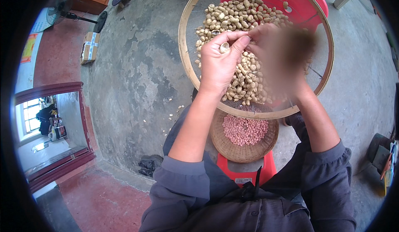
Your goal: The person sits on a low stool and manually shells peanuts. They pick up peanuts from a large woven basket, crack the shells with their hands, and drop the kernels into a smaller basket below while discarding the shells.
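Note:
My left hand (218,66) is above a round mesh sieve with a wooden rim (246,114), an opened peanut shell (224,47) tucked in its curled fingers. Its thumb and forefinger meet the fingertips of my right hand (274,57). Whatever lies between the fingertips is too small and covered to make out, and much of my right hand is blurred. Unshelled peanuts (237,16) are heaped across the sieve under both hands. Below its near edge, a woven basket (240,154) holds many pink shelled peanut kernels (244,130).
A red plastic stool (222,166) stands under the basket, between my knees. Red plastic furniture (319,2) shows behind the sieve. Shell bits (170,114) and dark shoes (150,164) lie on the concrete floor at left. Farther off are a cardboard box (90,48) and a standing fan (82,19).

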{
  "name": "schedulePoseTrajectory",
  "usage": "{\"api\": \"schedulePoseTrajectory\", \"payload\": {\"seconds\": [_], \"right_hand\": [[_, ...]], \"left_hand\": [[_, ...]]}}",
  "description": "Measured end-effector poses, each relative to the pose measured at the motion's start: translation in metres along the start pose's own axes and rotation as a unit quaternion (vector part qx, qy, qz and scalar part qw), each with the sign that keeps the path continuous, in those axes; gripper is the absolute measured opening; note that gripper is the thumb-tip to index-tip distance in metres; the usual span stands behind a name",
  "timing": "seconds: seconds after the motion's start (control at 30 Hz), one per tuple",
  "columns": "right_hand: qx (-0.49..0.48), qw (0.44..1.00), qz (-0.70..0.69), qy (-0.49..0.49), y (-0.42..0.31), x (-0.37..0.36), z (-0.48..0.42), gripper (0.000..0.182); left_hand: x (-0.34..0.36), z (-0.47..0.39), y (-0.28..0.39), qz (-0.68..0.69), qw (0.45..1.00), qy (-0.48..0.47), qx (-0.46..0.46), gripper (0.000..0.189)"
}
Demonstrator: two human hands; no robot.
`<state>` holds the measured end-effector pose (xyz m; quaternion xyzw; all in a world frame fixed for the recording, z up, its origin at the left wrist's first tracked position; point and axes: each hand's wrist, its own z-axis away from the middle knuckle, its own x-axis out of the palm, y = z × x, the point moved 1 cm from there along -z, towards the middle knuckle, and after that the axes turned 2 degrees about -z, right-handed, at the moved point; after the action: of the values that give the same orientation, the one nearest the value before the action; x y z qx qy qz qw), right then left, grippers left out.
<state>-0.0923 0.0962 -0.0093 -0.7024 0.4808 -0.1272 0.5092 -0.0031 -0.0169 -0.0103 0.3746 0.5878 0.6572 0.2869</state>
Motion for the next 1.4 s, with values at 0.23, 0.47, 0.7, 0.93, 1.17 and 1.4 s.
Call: {"api": "schedulePoseTrajectory", "payload": {"seconds": [0.23,0.47,0.7,0.93,1.17,1.4], "right_hand": [[0.116,0.958,-0.263,0.024,-0.007,0.0,-0.005,0.019],[0.143,0.944,-0.297,-0.026,-0.009,-0.003,-0.006,0.021],[0.083,0.986,-0.142,0.007,0.007,0.001,-0.002,0.021],[0.107,0.982,-0.156,0.012,0.001,0.001,-0.001,0.02],[0.217,0.942,-0.253,0.031,-0.007,-0.03,-0.014,0.02],[0.201,0.947,-0.249,0.01,0.014,-0.033,-0.014,0.019]], "left_hand": [[-0.008,-0.003,0.001,0.22,0.964,-0.057,-0.135,0.03],[-0.008,-0.002,0.002,0.277,0.943,-0.078,-0.169,0.025],[-0.005,-0.004,-0.003,0.225,0.963,-0.066,-0.133,0.02],[-0.003,-0.001,-0.001,0.166,0.98,-0.039,-0.106,0.02],[-0.004,0.008,0.018,0.094,0.968,-0.178,-0.148,0.014],[0.016,0.083,-0.006,-0.262,0.806,-0.529,-0.046,0.009]]}}
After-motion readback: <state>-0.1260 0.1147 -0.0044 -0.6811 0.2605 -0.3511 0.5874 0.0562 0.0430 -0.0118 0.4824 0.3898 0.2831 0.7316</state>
